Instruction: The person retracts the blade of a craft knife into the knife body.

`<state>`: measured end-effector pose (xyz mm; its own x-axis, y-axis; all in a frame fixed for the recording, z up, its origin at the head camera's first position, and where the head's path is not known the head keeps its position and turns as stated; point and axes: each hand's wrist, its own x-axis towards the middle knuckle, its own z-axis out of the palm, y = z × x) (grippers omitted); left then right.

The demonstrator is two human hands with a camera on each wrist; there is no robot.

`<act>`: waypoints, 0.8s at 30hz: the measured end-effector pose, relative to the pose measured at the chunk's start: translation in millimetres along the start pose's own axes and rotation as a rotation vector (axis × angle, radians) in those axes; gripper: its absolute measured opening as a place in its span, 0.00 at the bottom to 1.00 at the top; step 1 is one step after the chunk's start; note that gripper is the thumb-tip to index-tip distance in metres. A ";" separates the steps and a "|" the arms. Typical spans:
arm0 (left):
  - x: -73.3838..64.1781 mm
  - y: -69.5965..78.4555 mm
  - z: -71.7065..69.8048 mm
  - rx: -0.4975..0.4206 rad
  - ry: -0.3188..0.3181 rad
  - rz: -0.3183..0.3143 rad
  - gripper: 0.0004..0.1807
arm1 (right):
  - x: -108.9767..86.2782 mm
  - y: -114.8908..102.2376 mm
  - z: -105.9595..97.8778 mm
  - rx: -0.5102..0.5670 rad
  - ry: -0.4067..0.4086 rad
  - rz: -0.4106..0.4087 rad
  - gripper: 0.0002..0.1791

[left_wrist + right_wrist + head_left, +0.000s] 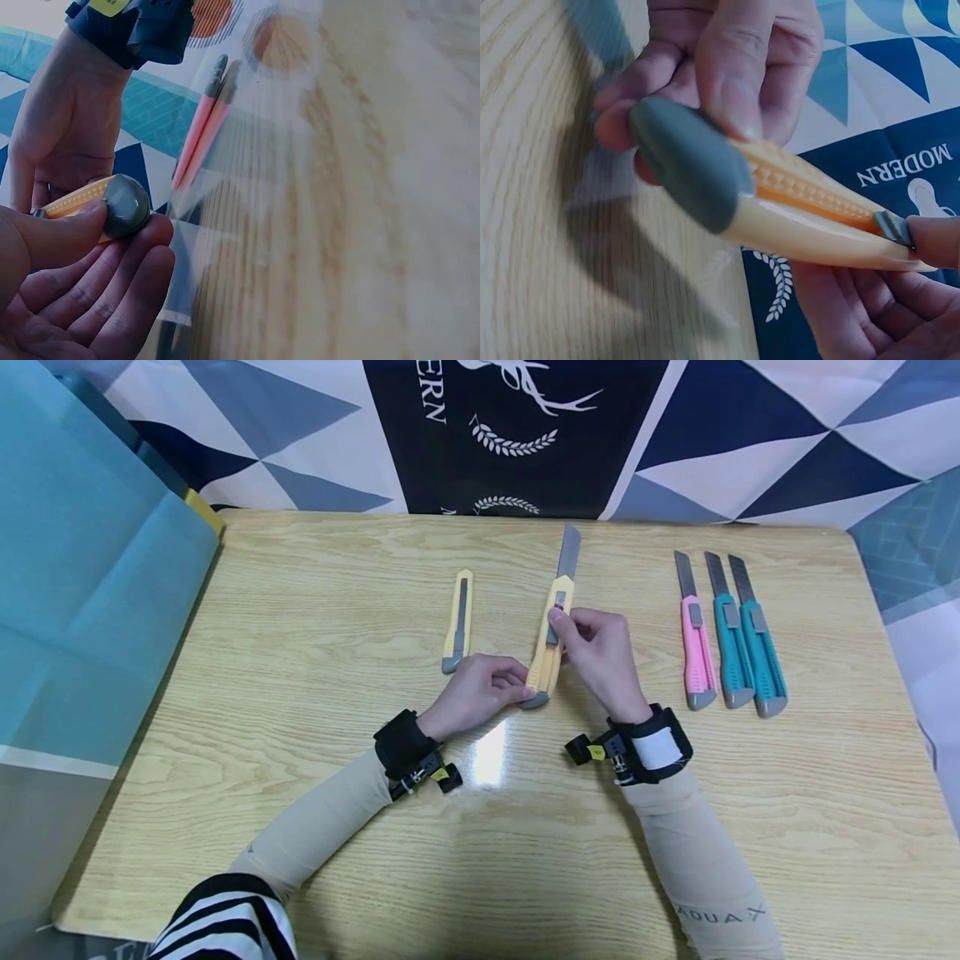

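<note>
Both hands hold one yellow utility knife (543, 664), its wide blade (569, 550) out at the far end. My left hand (483, 693) pinches the grey end cap (690, 165) between thumb and fingers. The right hand (600, 652) grips the upper body, its thumb on the grey slider, as the right wrist view also shows (892, 227). In the left wrist view the grey cap (126, 206) faces the camera and the blade is hidden. A second yellow utility knife (458, 622) lies left of the hands, no blade sticking out.
To the right lie a pink utility knife (698, 652) and two teal utility knives (732, 647) (762, 656), blades out and pointing to the back. Patterned cloth (315, 443) hangs behind the wooden table (300, 610). A blue covering (90, 568) stands along the left edge.
</note>
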<state>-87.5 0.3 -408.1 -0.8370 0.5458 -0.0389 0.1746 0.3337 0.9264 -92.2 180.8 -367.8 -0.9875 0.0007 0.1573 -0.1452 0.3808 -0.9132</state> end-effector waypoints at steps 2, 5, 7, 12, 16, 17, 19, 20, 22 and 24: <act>0.0 0.5 -0.5 -0.002 -0.002 -0.005 0.05 | 0.1 -0.2 0.3 -0.008 -0.003 -0.012 0.19; 0.2 0.9 -1.1 -0.002 -0.003 -0.013 0.05 | 0.1 0.2 0.8 -0.026 -0.008 -0.018 0.18; 0.2 0.8 -1.3 0.000 -0.003 -0.017 0.05 | 0.1 0.6 1.2 -0.033 -0.013 -0.014 0.17; 0.7 -0.1 -0.9 -0.004 -0.001 -0.014 0.05 | 0.1 1.3 1.4 -0.039 -0.024 -0.009 0.16; 1.3 -0.8 -0.6 -0.003 -0.004 -0.015 0.05 | 0.3 1.4 1.1 -0.056 -0.028 -0.008 0.17; 1.4 -1.0 -0.6 -0.001 -0.004 -0.016 0.05 | 0.4 1.4 1.2 -0.063 -0.028 -0.007 0.16; 1.5 -1.2 -0.8 -0.002 -0.004 -0.019 0.05 | 0.3 1.4 1.4 -0.084 -0.027 -0.007 0.16; 1.5 -1.2 -0.9 -0.004 -0.004 -0.020 0.05 | 0.4 1.6 1.7 -0.096 -0.027 -0.008 0.16; 1.4 -1.0 -1.3 -0.011 -0.004 -0.022 0.05 | 0.2 2.1 2.5 -0.113 -0.023 -0.007 0.15; 1.0 -0.7 -1.7 -0.018 -0.002 -0.021 0.05 | 0.3 2.6 3.4 -0.116 -0.017 -0.005 0.15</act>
<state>-89.3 -0.7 -408.1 -0.8393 0.5404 -0.0592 0.1477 0.3316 0.9318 -93.0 178.6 -371.5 -0.9878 -0.0171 0.1545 -0.1433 0.4852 -0.8626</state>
